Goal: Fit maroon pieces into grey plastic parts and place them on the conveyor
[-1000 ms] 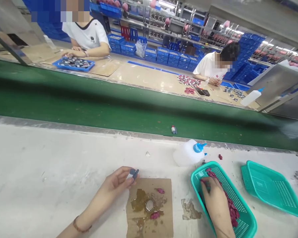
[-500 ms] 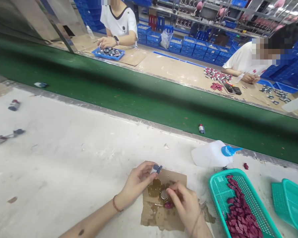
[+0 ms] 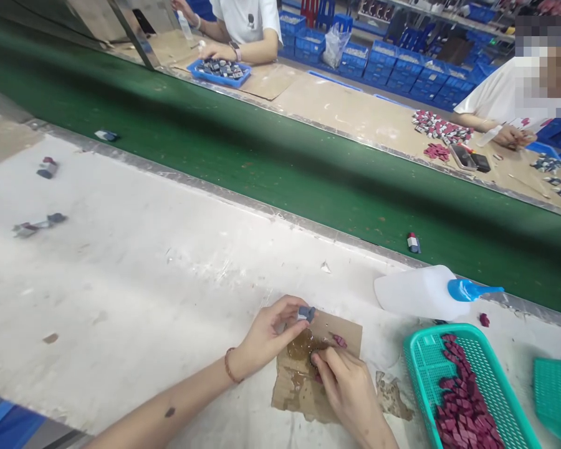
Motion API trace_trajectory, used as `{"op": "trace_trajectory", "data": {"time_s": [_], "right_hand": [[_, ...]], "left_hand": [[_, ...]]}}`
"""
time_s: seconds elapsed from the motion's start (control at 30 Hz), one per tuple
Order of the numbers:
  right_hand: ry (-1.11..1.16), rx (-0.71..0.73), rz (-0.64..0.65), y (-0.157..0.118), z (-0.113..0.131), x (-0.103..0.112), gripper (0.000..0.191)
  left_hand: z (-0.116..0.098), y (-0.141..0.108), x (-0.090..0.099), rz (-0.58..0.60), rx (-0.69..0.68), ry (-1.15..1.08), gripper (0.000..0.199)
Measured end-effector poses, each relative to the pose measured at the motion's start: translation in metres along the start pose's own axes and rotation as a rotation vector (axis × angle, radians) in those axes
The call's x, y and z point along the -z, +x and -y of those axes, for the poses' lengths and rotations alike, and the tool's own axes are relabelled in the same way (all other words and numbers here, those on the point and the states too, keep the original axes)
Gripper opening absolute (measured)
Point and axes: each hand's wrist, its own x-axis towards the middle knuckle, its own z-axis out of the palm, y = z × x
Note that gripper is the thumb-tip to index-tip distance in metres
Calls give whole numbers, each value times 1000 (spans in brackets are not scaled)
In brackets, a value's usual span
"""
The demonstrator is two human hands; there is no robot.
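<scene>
My left hand [image 3: 266, 333] pinches a small grey-blue and white moulded piece [image 3: 305, 313] between thumb and fingers, above the far edge of a cardboard scrap [image 3: 346, 321]. Brown, shiny, glue-like liquid [image 3: 300, 346] is spread over the cardboard. My right hand [image 3: 348, 380] is closed low over the middle of the cardboard, its fingertips on a round metal bottle cap [image 3: 314, 357], mostly hidden beneath them. A maroon piece [image 3: 340, 340] lies just beyond the right knuckles. Another maroon bit [image 3: 318, 378] shows partly under the fingers.
A white bottle with blue nozzle [image 3: 416, 292] lies beyond my right hand. Right of it stand a green basket [image 3: 414, 368] of maroon pieces and another green basket [image 3: 549, 386]. A green conveyor belt [image 3: 262, 165] crosses ahead, carrying small pieces. Two people work across it.
My right fingers have closed over the bottle cap, which showed plainly before. A maroon piece now shows beyond the knuckles. The left-hand piece has turned slightly. The whole view has shifted.
</scene>
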Motion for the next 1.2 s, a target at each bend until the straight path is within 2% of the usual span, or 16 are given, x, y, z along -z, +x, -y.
{"op": "trace_trajectory", "data": {"time_s": [0.2,0.37,0.47,0.57,0.67,0.77,0.87,0.97,1.2], "right_hand": [[109,-72,19,-1,-1,2,36],[210,-182,66,-2,-1,4,32],[241,-208,74,-2,-1,5,34],[354,-278,75,-5,-1,5,34],[575,-450,4,-10,-3,3,33],[764,-580,-151,-13,-6,-1,30],[846,-607,-270,-11,-6,-3,27],[872,-620,-327,-4,-4,-1,28],[882,-601,-327,3,-1,0,28]], "left_hand": [[-5,0,1,35,25,4,20],[0,1,2,-50,-77,-112,23],[0,2,4,-88,-3,-152,31],[-3,3,5,-45,109,-270,33],[-4,4,5,17,163,-375,34],[-2,3,4,43,190,-395,42],[0,1,3,95,181,-339,41],[-1,-1,2,126,191,-285,39],[-4,-3,0,149,203,-161,35]]}}
